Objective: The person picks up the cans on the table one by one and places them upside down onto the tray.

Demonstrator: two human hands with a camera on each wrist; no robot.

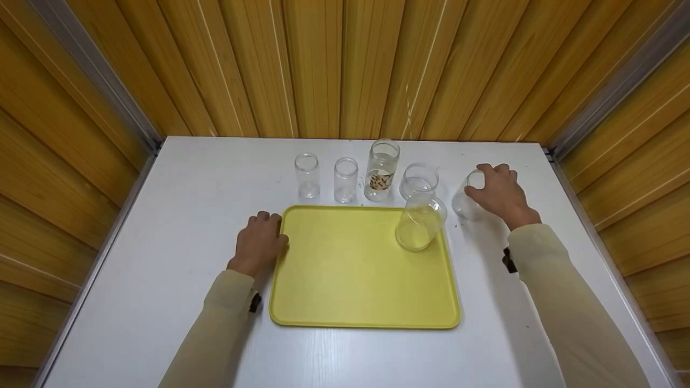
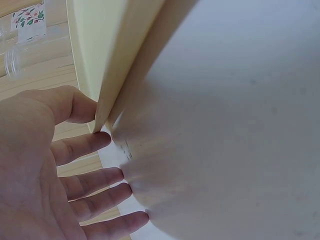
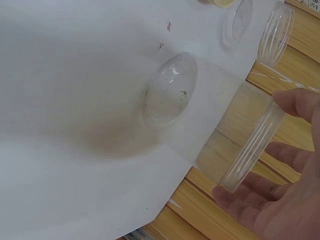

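Here, wood-patterned walls (image 1: 312, 70) enclose a white tabletop (image 1: 151, 226) on three sides. On it lies the yellow tray (image 1: 356, 275), its long axis running left to right; the left hand (image 1: 257, 242) pinches its left rim near the far corner, a grip clearest in the left wrist view. A large clear jar (image 1: 421, 222) on the tray's far right corner stands between the tray's middle and the held jar (image 1: 467, 205), which is on the right, just off the tray. That one points mouth up, long axis near upright; the right hand (image 1: 501, 191) grips its mouth between thumb and fingers. Beyond the tray are a wide jar (image 1: 415, 180), a tall patterned jar (image 1: 381, 172) and two slim jars (image 1: 345, 180). Only the right wrist view shows the held jar's screw thread (image 3: 254, 145) and reddish specks (image 3: 168, 26) clearly.
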